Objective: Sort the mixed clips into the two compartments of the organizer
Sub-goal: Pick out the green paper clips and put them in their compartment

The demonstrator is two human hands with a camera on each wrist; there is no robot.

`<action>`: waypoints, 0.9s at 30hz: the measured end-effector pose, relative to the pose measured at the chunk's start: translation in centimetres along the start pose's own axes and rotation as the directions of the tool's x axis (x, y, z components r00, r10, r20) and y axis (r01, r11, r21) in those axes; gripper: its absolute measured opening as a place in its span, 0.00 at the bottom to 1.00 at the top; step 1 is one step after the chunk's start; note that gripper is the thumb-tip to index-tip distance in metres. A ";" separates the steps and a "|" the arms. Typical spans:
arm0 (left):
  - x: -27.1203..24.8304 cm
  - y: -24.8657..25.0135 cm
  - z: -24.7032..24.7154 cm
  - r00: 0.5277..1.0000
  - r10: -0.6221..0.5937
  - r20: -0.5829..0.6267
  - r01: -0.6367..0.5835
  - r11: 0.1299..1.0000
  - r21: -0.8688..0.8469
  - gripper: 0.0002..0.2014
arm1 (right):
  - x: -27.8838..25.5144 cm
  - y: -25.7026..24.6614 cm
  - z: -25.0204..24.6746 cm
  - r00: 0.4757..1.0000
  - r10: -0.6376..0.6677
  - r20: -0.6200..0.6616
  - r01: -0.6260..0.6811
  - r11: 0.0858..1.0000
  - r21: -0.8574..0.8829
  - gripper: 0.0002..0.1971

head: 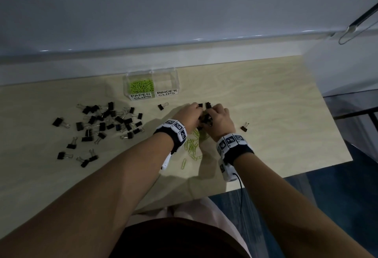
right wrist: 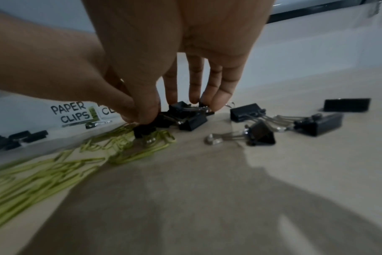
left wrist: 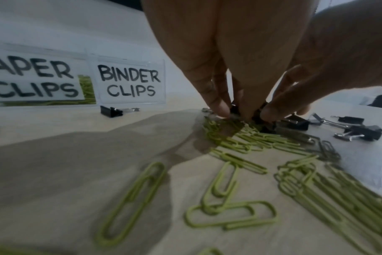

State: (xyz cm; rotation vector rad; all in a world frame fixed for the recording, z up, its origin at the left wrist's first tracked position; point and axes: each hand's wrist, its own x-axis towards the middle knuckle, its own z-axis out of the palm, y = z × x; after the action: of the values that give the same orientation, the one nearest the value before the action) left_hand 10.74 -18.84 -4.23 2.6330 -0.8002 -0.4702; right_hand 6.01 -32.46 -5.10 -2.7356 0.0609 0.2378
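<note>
A clear organizer [head: 125,85] stands at the table's back; its PAPER CLIPS side [head: 141,86] holds green clips and its BINDER CLIPS side [head: 166,82] looks bare. My two hands meet at mid-table over a small clump of black binder clips [right wrist: 186,119]. My left hand [left wrist: 240,113] pinches a clip in the clump with curled fingertips [left wrist: 220,107]. My right hand [right wrist: 179,108] curls thumb and fingers round the clump, the thumb pressing on one clip [right wrist: 143,130]. Green paper clips [head: 193,145] lie scattered just under my wrists.
A big scatter of black binder clips [head: 106,122] covers the table's left. Single binder clips lie near the organizer [head: 162,106] and at the right [head: 244,127]. More binder clips [right wrist: 316,124] sit right of my right hand. The table's right edge [head: 335,128] is close.
</note>
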 end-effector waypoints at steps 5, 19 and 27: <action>-1.2 -2.6 -1.1 0.981 -0.080 -0.175 0.057 0.990 -0.131 0.09 | 1.2 0.3 -0.5 0.999 0.003 0.041 -0.007 0.996 0.088 0.09; -0.2 -0.9 0.8 0.993 0.110 -0.039 -0.106 0.989 0.099 0.21 | -1.2 3.6 -1.0 0.974 -0.070 -0.215 0.077 0.997 0.027 0.05; 1.5 -0.2 0.4 0.999 0.041 -0.017 -0.039 0.996 0.075 0.11 | -0.2 0.1 0.2 0.998 -0.064 -0.002 0.064 0.998 -0.013 0.14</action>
State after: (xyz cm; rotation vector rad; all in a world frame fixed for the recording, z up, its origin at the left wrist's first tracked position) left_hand 11.86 -19.68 -4.98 2.6796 -0.8786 -0.4119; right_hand 5.80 -32.44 -5.27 -2.7451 -0.0279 0.2172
